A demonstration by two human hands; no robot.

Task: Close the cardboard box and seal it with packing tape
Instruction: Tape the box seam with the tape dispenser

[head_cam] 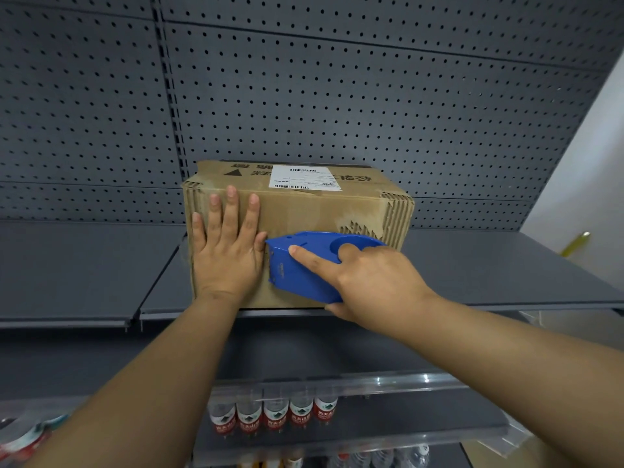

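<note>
A worn brown cardboard box (304,211) stands shut on a dark grey shelf (506,268), with a white shipping label on its top. My left hand (226,244) lies flat against the left part of the box's near face, fingers spread upward. My right hand (364,282) grips a blue tape dispenser (304,265) and holds it against the near face, just right of my left hand, index finger stretched along its side. The tape itself is hidden by the dispenser.
A grey pegboard wall (337,96) rises behind the box. On a lower shelf stand several water bottles (273,417) with red labels behind a transparent rail. More packaged goods (23,437) sit at the bottom left. A white wall (594,146) is at right.
</note>
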